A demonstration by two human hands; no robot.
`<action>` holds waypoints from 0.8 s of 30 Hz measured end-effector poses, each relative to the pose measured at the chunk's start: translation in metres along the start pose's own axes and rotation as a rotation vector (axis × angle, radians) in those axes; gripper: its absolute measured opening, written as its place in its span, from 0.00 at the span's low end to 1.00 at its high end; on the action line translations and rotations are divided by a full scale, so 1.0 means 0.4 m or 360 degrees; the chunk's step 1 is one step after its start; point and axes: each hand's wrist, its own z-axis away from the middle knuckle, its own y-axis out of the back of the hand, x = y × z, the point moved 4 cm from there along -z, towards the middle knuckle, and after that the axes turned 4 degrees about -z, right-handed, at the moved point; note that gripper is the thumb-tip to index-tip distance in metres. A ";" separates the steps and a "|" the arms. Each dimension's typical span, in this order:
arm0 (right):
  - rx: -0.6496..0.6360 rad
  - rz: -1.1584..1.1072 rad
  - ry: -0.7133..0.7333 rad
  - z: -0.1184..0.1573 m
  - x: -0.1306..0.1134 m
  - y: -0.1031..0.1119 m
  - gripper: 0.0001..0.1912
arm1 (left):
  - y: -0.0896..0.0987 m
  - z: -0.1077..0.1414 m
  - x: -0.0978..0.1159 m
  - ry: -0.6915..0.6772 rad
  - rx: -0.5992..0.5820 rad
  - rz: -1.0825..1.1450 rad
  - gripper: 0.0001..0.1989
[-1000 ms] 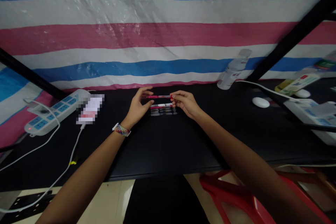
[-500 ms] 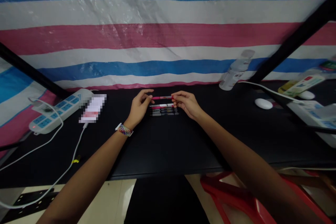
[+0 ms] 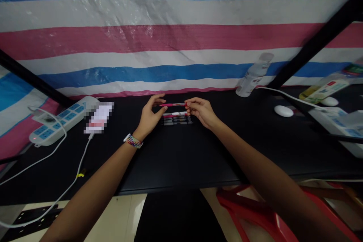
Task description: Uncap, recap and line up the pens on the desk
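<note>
A red pen [image 3: 174, 104] lies crosswise between my hands, its right end pinched by the fingertips of my right hand [image 3: 202, 111]. My left hand [image 3: 151, 113] is at the pen's left end, thumb and fingers apart, with a patterned band on the wrist. Just below, on the black table, a white and red pen [image 3: 176, 114] lies parallel to the held one. Nearer to me, several dark and clear pens [image 3: 177, 121] form a close stack of rows.
A power strip [image 3: 64, 121] and a blurred-out phone [image 3: 99, 118] with cables lie at the left. To the right stand a clear bottle [image 3: 254, 75], a white mouse [image 3: 283, 111], a tilted drink bottle [image 3: 326, 89] and a white tray-like object [image 3: 340, 124]. Striped sheeting [image 3: 170, 38] hangs behind.
My left thumb and fingers have spread wider apart, and more of the red pen's left end shows between them. My right hand keeps its pinch on the pen.
</note>
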 end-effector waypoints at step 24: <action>0.0032 -0.0256 -0.0302 0.003 0.004 -0.004 0.12 | 0.005 -0.002 0.016 0.0085 0.0046 0.0057 0.07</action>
